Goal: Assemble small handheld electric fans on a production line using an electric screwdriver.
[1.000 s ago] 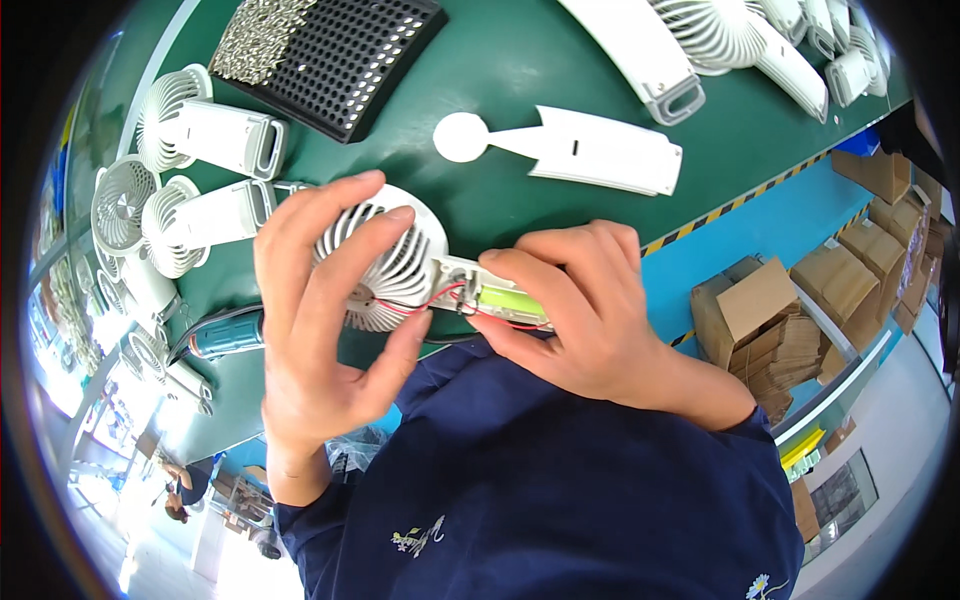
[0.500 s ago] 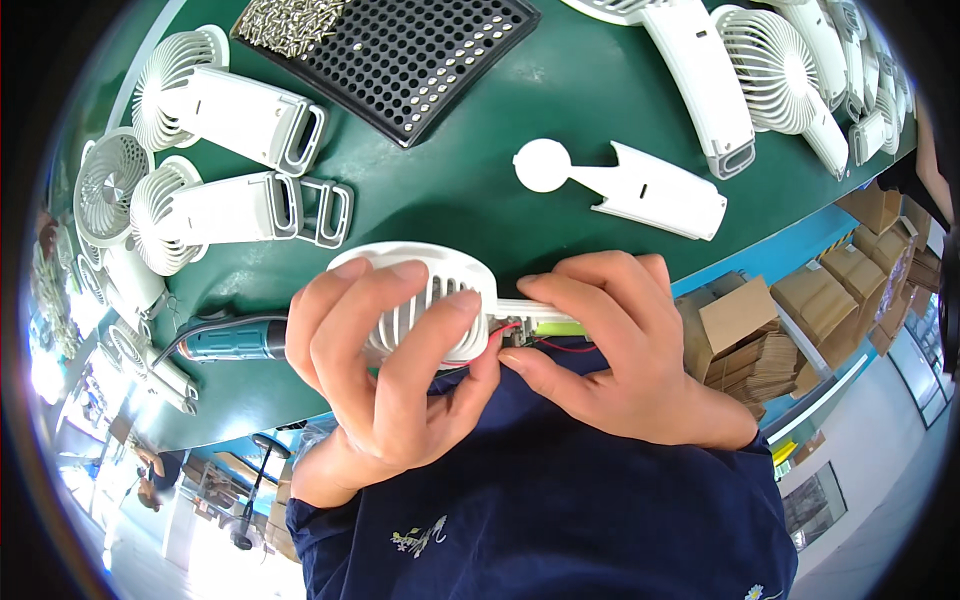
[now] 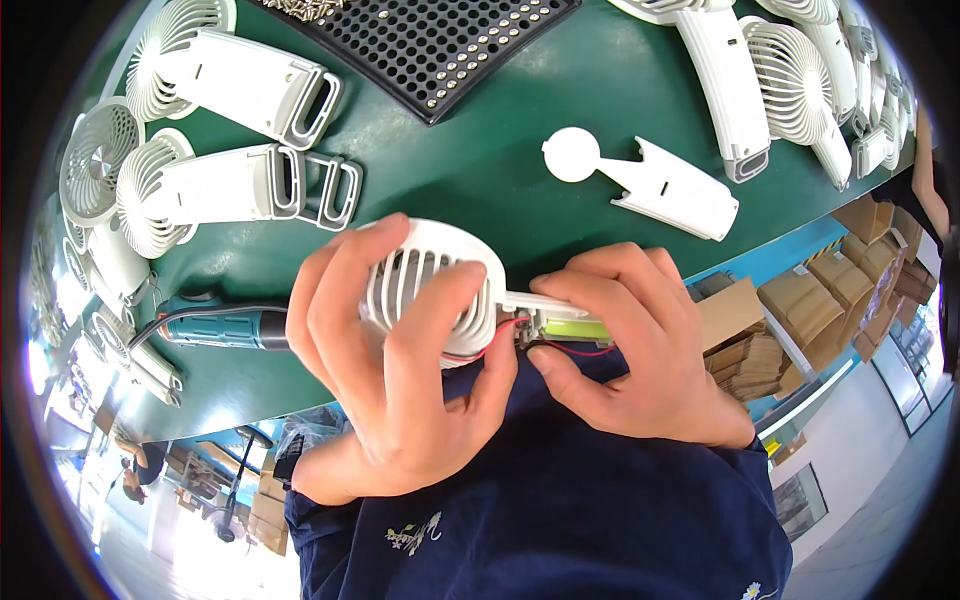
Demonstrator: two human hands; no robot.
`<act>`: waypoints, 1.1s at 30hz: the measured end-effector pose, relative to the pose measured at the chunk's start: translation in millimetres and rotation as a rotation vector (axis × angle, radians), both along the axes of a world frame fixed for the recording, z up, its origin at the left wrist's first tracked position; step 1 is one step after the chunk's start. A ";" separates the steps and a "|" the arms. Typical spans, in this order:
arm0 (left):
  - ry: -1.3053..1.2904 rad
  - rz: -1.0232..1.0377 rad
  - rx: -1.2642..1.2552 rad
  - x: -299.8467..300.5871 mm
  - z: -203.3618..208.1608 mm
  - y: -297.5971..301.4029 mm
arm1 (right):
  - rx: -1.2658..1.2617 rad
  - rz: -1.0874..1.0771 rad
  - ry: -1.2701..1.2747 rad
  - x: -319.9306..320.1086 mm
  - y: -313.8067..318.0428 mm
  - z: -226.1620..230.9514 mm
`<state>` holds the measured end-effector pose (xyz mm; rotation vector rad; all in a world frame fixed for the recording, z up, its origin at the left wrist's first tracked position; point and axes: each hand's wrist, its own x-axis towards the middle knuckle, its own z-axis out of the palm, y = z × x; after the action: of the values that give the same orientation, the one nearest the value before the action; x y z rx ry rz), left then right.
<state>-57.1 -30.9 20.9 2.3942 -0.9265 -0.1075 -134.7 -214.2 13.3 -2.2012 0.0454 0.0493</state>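
A white handheld fan (image 3: 440, 280) is between my hands, its round slotted head toward the left and its opened handle toward the right. My left hand (image 3: 400, 370) curls around the head, fingers over the grille. Its thumb is close to the red wires (image 3: 497, 338) where head and handle meet. My right hand (image 3: 635, 350) grips the handle with the fingers on top and the thumb below. A yellow-green battery (image 3: 575, 329) shows inside the handle. Beyond my right hand, a loose white handle cover (image 3: 672, 188) with a round disc end lies on the table.
Several white fans (image 3: 255, 85) lie at the left, more fans (image 3: 790, 80) at the far right. A black perforated tray (image 3: 425, 60) with small metal parts stands at the back. A teal electric screwdriver (image 3: 222, 327) with a cable lies left of my hand. Cardboard boxes (image 3: 815, 300) stand beyond the right table edge.
My view has shifted slightly, so the tray sits higher in the picture. My left fingers have moved on the grille, and my right thumb is a little farther from the wires.
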 end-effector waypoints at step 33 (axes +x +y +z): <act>0.064 0.119 0.006 -8.7 4.0 -8.2 | 0.058 0.027 0.056 4.9 -2.2 3.4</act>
<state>-65.8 -39.1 24.9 2.4300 -0.7538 -0.1413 -129.9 -216.4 16.7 -2.1425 0.0456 0.1260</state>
